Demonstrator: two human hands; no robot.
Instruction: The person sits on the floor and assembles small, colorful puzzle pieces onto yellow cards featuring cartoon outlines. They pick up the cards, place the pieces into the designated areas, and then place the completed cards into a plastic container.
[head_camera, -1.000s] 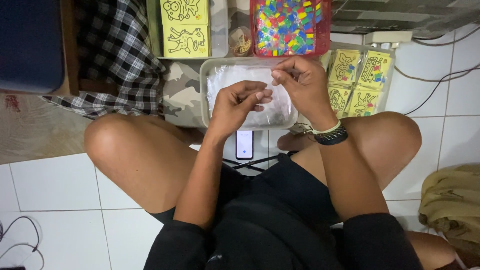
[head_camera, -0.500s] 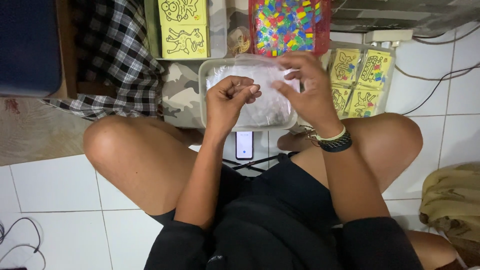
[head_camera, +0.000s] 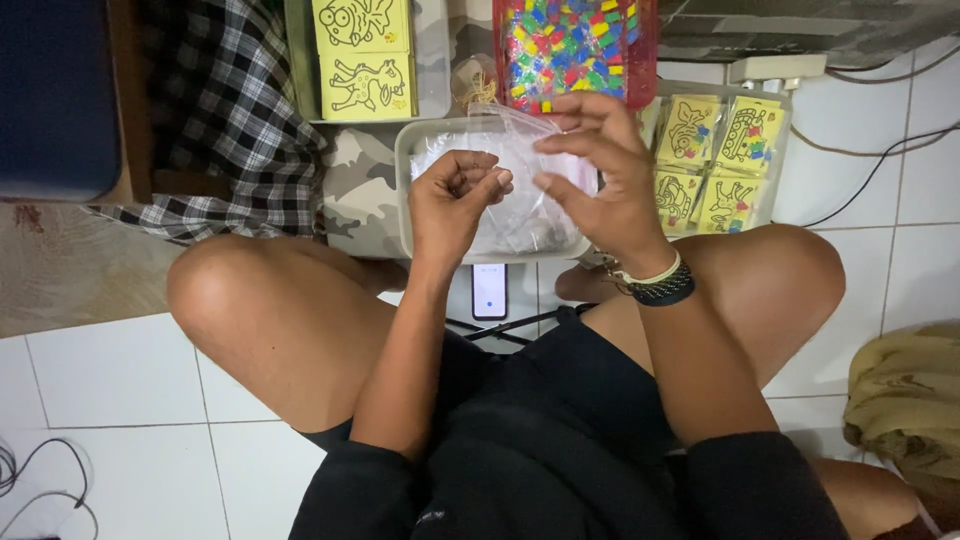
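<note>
Both hands have shifted slightly, left hand (head_camera: 455, 195) and right hand (head_camera: 600, 170) pinching a clear, crinkled plastic bag (head_camera: 520, 205).

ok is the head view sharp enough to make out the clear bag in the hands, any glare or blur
Head view: evenly lit and mostly sharp; the clear plastic bag shows soft white sheen, so its edges fade against the white tub; left hand and right hand are crisp, with little shadow.
</note>
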